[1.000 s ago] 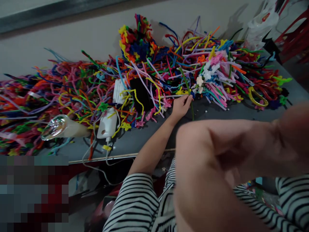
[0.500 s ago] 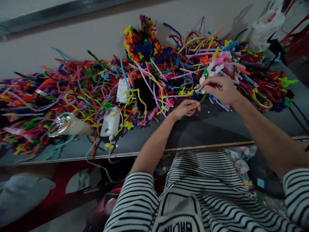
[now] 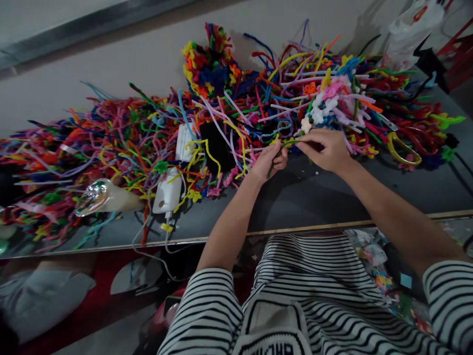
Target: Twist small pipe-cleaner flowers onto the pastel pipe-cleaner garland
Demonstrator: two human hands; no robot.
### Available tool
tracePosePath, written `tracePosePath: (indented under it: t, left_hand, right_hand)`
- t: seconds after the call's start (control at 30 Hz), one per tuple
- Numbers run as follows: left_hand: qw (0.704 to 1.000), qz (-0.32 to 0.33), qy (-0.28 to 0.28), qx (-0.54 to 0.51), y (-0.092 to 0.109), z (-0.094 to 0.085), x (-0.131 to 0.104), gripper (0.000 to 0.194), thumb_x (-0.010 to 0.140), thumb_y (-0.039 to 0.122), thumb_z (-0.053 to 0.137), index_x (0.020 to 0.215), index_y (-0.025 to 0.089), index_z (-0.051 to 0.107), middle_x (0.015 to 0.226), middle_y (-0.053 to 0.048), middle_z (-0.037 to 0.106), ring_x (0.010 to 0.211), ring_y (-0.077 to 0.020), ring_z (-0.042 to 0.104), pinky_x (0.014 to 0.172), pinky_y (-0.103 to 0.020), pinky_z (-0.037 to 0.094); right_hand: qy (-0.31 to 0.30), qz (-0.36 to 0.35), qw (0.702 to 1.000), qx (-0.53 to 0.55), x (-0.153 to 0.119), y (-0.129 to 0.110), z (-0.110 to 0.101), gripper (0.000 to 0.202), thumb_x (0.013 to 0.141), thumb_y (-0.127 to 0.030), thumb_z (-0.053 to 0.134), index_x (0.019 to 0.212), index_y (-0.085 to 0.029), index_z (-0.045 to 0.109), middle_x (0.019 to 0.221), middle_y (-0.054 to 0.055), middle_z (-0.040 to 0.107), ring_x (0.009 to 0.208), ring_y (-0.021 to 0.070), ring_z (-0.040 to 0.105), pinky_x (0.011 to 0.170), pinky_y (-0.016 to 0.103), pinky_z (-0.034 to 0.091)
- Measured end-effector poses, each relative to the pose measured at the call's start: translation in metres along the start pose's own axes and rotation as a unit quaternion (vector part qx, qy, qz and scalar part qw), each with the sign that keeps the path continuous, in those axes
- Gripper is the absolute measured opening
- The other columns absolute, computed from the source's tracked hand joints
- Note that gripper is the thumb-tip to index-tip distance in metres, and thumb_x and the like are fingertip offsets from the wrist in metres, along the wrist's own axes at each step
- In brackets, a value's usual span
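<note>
A green pipe cleaner [image 3: 287, 143] runs between my two hands just above the grey table. My left hand [image 3: 270, 160] pinches it, and its lower end hangs below the fingers. At the other end, my right hand [image 3: 327, 149] has thumb and fingertips closed on the stem. Right behind the right hand sits a small cream flower [image 3: 306, 124]; whether it is joined to the green stem, I cannot tell. White and pink pipe-cleaner flowers [image 3: 325, 108] are heaped beyond it. Scissors with yellow handles [image 3: 404, 154] lie to the right.
Tangled coloured pipe cleaners [image 3: 121, 125] spread along the table [image 3: 295, 209] against the wall. A black phone [image 3: 215, 147], a white cabled device [image 3: 168, 191] and a shiny-ended roll [image 3: 111, 198] lie left. A plastic bag [image 3: 412, 34] stands at the back right.
My right hand has come down and left, closer to my left hand. The left hand has risen and turned, and the green pipe cleaner now stretches between them. The view shifted slightly.
</note>
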State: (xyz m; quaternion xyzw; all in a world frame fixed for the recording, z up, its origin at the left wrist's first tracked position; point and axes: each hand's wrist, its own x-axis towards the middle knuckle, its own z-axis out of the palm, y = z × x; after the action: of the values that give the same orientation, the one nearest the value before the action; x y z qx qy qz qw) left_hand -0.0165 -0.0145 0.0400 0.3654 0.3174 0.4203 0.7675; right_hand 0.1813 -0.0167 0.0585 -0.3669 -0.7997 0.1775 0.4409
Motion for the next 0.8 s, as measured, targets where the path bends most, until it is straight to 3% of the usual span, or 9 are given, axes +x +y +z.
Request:
tracePosePath:
  t: [0.07,0.17,0.23,0.33,0.43,0.57,0.67,0.73,0.8]
  left_hand:
    - [1.000,-0.011,0.002,0.020,-0.007,-0.001,0.004,0.053,0.099,0.056,0.051,0.067,0.015,0.052,0.048,0.011,0.023,0.034,-0.0008,0.024,0.038,-0.012,0.021]
    - [0.999,-0.012,0.000,0.046,-0.018,-0.004,0.011,0.056,0.096,0.062,0.051,0.065,0.016,0.047,0.049,0.010,0.027,0.035,-0.0011,0.026,0.036,-0.013,0.020]
    - [0.998,-0.006,0.012,0.054,-0.024,-0.006,0.016,0.056,0.095,0.063,0.051,0.066,0.016,0.047,0.051,0.009,0.031,0.036,-0.0020,0.031,0.035,-0.013,0.021]
    - [0.997,0.027,0.053,0.048,-0.032,-0.004,0.021,0.048,0.097,0.059,0.053,0.075,0.016,0.055,0.057,0.005,0.045,0.045,-0.0054,0.048,0.040,-0.015,0.035]
    - [0.990,0.100,0.084,0.047,-0.036,0.002,0.020,0.034,0.101,0.048,0.052,0.099,0.018,0.066,0.076,-0.001,0.062,0.059,-0.0085,0.061,0.054,-0.019,0.051]
    - [0.990,0.104,0.053,0.074,-0.038,0.011,0.016,0.040,0.102,0.046,0.048,0.131,0.022,0.063,0.104,-0.008,0.073,0.060,-0.0094,0.063,0.061,-0.024,0.058]
    - [0.989,0.113,0.043,0.087,-0.039,0.013,0.016,0.049,0.102,0.052,0.043,0.143,0.027,0.055,0.128,-0.011,0.069,0.075,-0.0144,0.071,0.073,-0.031,0.063]
    - [0.982,0.143,0.043,0.117,-0.041,0.011,0.016,0.055,0.102,0.057,0.040,0.149,0.031,0.048,0.144,-0.010,0.061,0.097,-0.0203,0.072,0.085,-0.037,0.063]
    - [0.968,0.181,0.038,0.168,-0.042,0.007,0.017,0.061,0.101,0.062,0.039,0.154,0.034,0.040,0.156,-0.006,0.049,0.121,-0.0255,0.065,0.098,-0.042,0.059]
  right_hand:
    - [-0.028,0.087,0.984,0.152,-0.003,0.002,0.010,0.038,0.092,-0.052,0.063,0.083,-0.017,0.072,0.067,0.003,0.068,0.055,0.0120,0.060,0.050,0.025,0.043]
    - [-0.129,0.179,0.912,0.345,-0.007,0.010,0.026,0.044,0.086,-0.058,0.069,0.080,-0.015,0.067,0.063,0.002,0.067,0.042,0.0078,0.054,0.035,0.020,0.032]
    - [-0.149,0.207,0.880,0.401,-0.008,0.017,0.032,0.045,0.081,-0.058,0.074,0.077,-0.015,0.065,0.064,0.003,0.068,0.040,0.0066,0.054,0.032,0.018,0.029]
    - [-0.110,0.227,0.876,0.412,-0.008,0.024,0.035,0.043,0.077,-0.055,0.080,0.076,-0.014,0.066,0.062,0.001,0.067,0.039,0.0056,0.053,0.031,0.016,0.030]
    - [-0.110,0.226,0.880,0.404,-0.008,0.023,0.037,0.043,0.074,-0.053,0.083,0.075,-0.013,0.068,0.063,0.003,0.068,0.042,0.0080,0.058,0.033,0.017,0.037]
    - [-0.150,0.215,0.881,0.395,-0.008,0.019,0.042,0.042,0.076,-0.051,0.082,0.069,-0.012,0.067,0.058,0.003,0.066,0.043,0.0093,0.058,0.035,0.018,0.042]
    - [-0.123,0.219,0.878,0.407,-0.008,0.019,0.046,0.044,0.074,-0.053,0.083,0.069,-0.013,0.066,0.058,0.002,0.065,0.043,0.0086,0.057,0.034,0.018,0.041]
    - [-0.098,0.234,0.869,0.425,-0.008,0.020,0.048,0.047,0.070,-0.056,0.084,0.070,-0.014,0.065,0.061,0.001,0.065,0.044,0.0082,0.057,0.034,0.018,0.041]
    - [-0.083,0.253,0.856,0.443,-0.008,0.020,0.049,0.049,0.067,-0.058,0.086,0.072,-0.015,0.063,0.063,0.001,0.065,0.046,0.0082,0.058,0.035,0.018,0.042]
